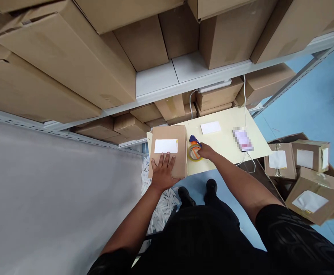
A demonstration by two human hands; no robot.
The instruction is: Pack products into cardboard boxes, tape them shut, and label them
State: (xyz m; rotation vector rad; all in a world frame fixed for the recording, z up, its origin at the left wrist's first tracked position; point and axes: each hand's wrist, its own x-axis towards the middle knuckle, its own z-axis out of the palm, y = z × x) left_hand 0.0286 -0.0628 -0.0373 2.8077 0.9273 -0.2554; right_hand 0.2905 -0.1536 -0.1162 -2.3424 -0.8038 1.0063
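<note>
A brown cardboard box stands at the left end of the pale table, with a white label on its top. My left hand lies flat on the box just below the label, fingers spread. Just right of the box, my right hand is closed on a tape dispenser with blue and orange parts. A roll of yellowish tape sits in the dispenser. The fingers of my right hand are partly hidden behind the dispenser.
On the pale table lie a white paper stack and a phone-like device with a cable. Shelves of cardboard boxes rise behind. Labelled boxes fill a large carton at right. Paper scraps lie below the table's left end.
</note>
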